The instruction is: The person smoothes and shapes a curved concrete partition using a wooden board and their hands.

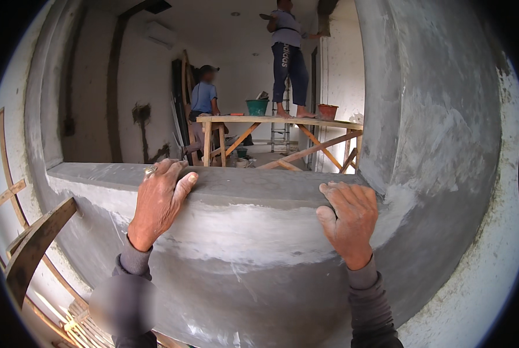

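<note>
Grey and plastered, the sill spans the opening before the person. The left hand, wearing a ring, rests on its left part, loosely open with fingers bent over it; the right hand lies near its right end, also loosely open, thumb out. Beyond the sill, a co-worker stands on a wooden platform, in dark trousers with white lettering down one leg.
</note>
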Available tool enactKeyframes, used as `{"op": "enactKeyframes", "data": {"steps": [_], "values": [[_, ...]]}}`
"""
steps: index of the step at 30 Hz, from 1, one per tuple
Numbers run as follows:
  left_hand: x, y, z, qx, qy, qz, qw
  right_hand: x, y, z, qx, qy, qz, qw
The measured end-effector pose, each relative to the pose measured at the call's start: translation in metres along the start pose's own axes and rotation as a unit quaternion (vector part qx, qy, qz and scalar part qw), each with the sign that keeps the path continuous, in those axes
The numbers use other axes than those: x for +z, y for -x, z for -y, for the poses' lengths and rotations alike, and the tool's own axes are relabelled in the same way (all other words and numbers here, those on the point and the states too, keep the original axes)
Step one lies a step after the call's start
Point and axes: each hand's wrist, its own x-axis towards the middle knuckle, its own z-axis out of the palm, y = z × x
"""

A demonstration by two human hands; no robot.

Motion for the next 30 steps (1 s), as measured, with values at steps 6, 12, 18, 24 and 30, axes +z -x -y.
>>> {"op": "enactKeyframes", "data": {"steps": [6,12,18,24,30], "values": [[0.022,0.04,0.031,0.061,-0.066,-0.182,0.979,0.0,0.0,0.002,0.002,0.003,-0.005,1.0],[0.041,0.044,0.046,0.086,-0.042,-0.239,0.966,-0.001,-0.002,0.003,-0.004,0.009,0.002,1.0],[0.047,0.041,0.045,0.091,-0.026,-0.273,0.957,-0.002,-0.003,0.003,-0.004,0.008,0.0,1.0],[0.05,0.04,0.048,0.09,-0.032,-0.279,0.956,-0.002,-0.002,0.005,0.006,0.004,0.001,1.0],[0.051,0.041,0.047,0.083,-0.043,-0.273,0.957,-0.002,-0.002,0.005,0.006,0.011,0.005,1.0]]}}
